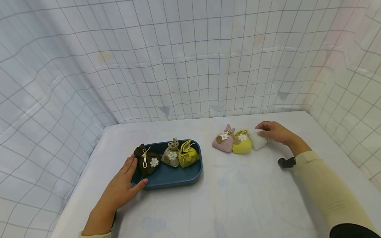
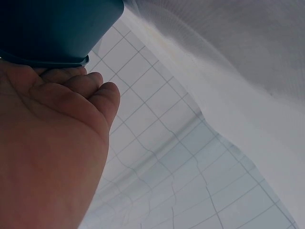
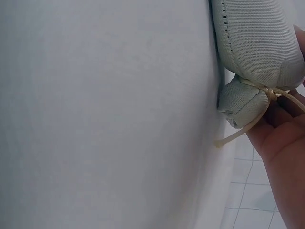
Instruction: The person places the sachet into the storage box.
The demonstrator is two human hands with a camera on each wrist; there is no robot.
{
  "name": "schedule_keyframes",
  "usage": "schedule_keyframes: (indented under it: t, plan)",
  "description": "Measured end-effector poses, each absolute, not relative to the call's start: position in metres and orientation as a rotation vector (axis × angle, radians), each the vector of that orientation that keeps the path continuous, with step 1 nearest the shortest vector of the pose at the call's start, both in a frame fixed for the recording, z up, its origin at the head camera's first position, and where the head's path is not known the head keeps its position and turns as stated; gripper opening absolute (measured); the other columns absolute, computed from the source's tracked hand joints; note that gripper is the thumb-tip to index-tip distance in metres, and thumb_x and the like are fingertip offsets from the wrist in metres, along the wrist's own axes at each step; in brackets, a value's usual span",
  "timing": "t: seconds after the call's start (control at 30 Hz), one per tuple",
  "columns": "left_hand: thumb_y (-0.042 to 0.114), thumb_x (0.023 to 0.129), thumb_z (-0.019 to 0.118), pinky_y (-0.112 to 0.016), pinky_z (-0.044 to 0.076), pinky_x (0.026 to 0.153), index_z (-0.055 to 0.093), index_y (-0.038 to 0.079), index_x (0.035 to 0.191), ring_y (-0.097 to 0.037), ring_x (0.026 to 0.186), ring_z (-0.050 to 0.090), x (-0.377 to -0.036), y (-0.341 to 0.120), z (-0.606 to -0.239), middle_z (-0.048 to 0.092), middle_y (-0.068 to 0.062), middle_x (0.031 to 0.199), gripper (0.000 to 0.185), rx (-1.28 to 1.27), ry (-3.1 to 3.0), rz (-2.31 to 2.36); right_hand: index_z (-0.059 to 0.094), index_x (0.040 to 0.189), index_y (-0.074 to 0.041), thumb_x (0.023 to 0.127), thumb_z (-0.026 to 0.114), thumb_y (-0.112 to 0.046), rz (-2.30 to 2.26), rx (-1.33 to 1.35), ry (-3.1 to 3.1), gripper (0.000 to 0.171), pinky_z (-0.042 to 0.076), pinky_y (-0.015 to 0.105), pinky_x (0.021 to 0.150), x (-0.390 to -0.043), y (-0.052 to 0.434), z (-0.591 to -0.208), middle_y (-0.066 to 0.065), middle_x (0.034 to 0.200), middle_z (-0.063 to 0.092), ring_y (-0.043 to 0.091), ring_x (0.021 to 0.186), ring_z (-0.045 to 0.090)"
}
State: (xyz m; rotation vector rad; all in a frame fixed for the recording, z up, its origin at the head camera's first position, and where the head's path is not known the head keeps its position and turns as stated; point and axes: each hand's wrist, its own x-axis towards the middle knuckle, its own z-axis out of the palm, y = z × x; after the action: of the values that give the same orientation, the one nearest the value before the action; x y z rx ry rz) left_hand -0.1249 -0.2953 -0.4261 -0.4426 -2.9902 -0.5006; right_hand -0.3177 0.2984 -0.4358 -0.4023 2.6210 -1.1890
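My left hand [image 1: 119, 186] rests at the left end of a blue tray [image 1: 171, 177], fingers extended along its side and thumb at the front rim. In the left wrist view the fingertips touch beneath the tray's lip [image 2: 57, 62]. Inside the tray sit a dark brown drawstring pouch [image 1: 152, 156], a grey-beige one [image 1: 170, 160] and a yellow-green one [image 1: 189, 157]. Over on the right, my right hand [image 1: 278, 133] holds a pale grey-white pouch [image 1: 259, 141] near its tied neck. The right wrist view shows that pouch's cream cord [image 3: 238, 136] hanging loose.
Left of the pale pouch lie a yellow pouch [image 1: 242, 146] and a pink pouch [image 1: 224, 144], each with a white flower. A white cloth covers the table [image 1: 238, 198]. White grid-patterned curtains [image 1: 193, 66] surround the back and sides.
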Motion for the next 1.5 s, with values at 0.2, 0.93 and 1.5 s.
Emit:
schedule_keyframes:
  t: [0.2, 0.93, 1.5]
  plan:
    - [0.051, 0.096, 0.060, -0.062, 0.027, 0.110, 0.017, -0.003, 0.157, -0.042, 0.148, 0.015, -0.125, -0.296, -0.426, 0.011, -0.021, 0.163, 0.092, -0.439, -2.988, -0.497, 0.059, 0.127, 0.002, 0.101, 0.059, -0.015, -1.165, -0.428, 2.645, 0.031, 0.047, 0.025, 0.083, -0.317, 0.299, -0.430, 0.014, 0.121, 0.062, 0.024, 0.104, 0.053]
    - [0.051, 0.097, 0.059, -0.062, 0.026, 0.110, 0.017, -0.003, 0.157, -0.043, 0.148, 0.014, -0.124, -0.296, -0.428, 0.011, -0.022, 0.163, 0.091, -0.435, -2.989, -0.493, 0.066, 0.117, -0.007, 0.098, 0.063, -0.016, -1.046, -0.693, 2.657, 0.021, 0.051, 0.032, 0.072, -0.313, 0.273, -0.375, 0.007, 0.108, 0.066, 0.021, 0.087, 0.058]
    - [0.053, 0.096, 0.059, -0.061, 0.027, 0.110, 0.018, -0.003, 0.157, -0.042, 0.148, 0.015, -0.125, -0.299, -0.429, 0.012, -0.021, 0.163, 0.092, -0.437, -2.983, -0.481, 0.067, 0.112, -0.009, 0.096, 0.064, -0.011, -0.936, -0.904, 2.503, 0.017, 0.052, 0.036, 0.078, -0.317, 0.207, -0.334, 0.006, 0.108, 0.066, 0.022, 0.093, 0.059]
